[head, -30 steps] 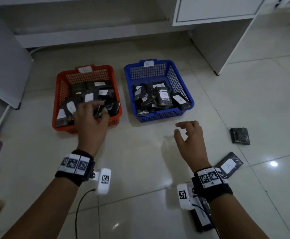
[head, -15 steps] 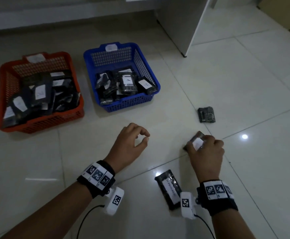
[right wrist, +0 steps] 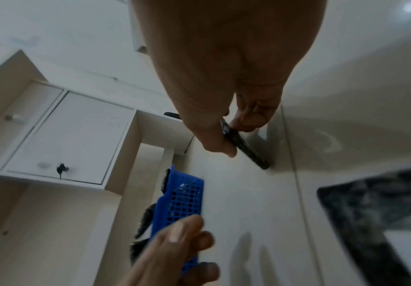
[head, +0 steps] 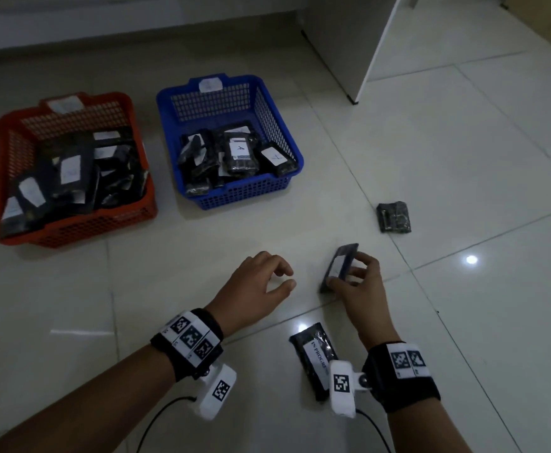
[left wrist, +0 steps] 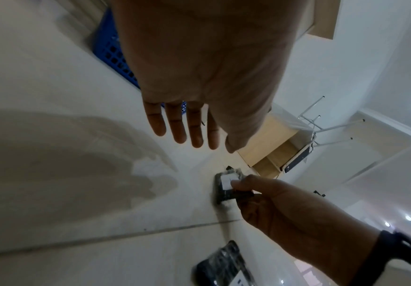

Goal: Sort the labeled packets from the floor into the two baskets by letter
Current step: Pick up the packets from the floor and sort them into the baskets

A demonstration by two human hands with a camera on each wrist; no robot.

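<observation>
Black labelled packet (head: 339,269) pinched on edge by right hand (head: 362,289), label tilted up, probably for reading; left hand (head: 254,286) loosely curled, empty, hovering beside.

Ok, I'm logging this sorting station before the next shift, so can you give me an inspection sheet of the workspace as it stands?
Surface: glossy tiled floor, light glare spots.
Job's things: orange basket and blue basket hold labelled packets; held packet tipped up on edge; printed-label packet and unlabelled-side packet lie on the floor.
Clutter: nothing seen.
Hands: right hand pinches the held packet; left hand holds nothing, fingers loosely curled.
Cables: black wrist-camera cable trails from the left wrist.
Surroundings: white cabinet behind the baskets.
</observation>
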